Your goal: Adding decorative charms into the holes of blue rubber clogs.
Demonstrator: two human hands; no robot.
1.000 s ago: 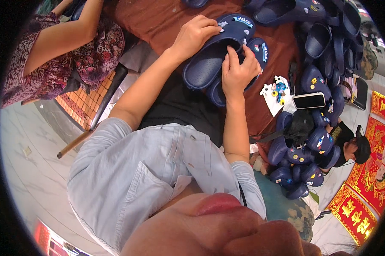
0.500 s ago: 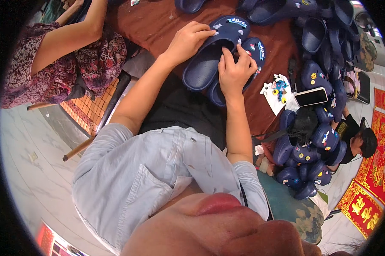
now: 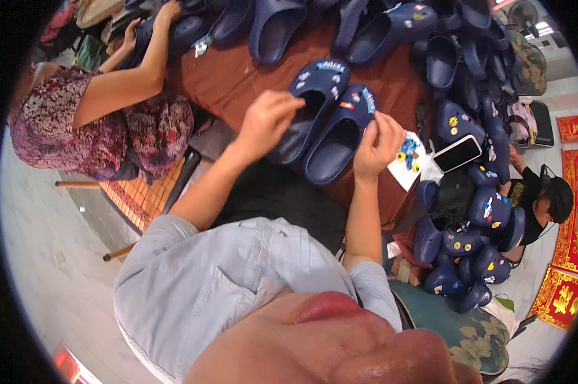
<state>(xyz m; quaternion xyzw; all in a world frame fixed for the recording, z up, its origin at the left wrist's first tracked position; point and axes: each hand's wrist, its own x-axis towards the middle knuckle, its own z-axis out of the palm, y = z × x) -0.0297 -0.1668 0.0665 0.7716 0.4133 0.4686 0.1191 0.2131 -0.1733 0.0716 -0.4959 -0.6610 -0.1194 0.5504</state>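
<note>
Two navy blue clogs lie side by side on the brown cloth of the table, heels toward me. The left clog (image 3: 292, 137) carries pale charms and a blue-and-white strip charm at its toe. On the right clog (image 3: 333, 150) sit a red-and-white charm and a similar strip. My left hand (image 3: 268, 123) is at the left clog's opening, fingers bent and blurred; whether they grip it cannot be made out. With thumb and fingers drawn together, my right hand (image 3: 380, 148) pinches the outer side of the right clog near its toe.
Several navy clogs (image 3: 273, 32) line the far side, and a decorated pile (image 3: 487, 211) stands right. A white sheet with small charms (image 3: 409, 159) and a phone (image 3: 457, 153) lie right of my hand. Another person (image 3: 103, 115) sits at left; one (image 3: 545, 198) is far right.
My hands have come off the left clog's toe and spread apart. The right clog, partly covered before, now lies in full view beside it. My view has shifted, showing more of the far clogs.
</note>
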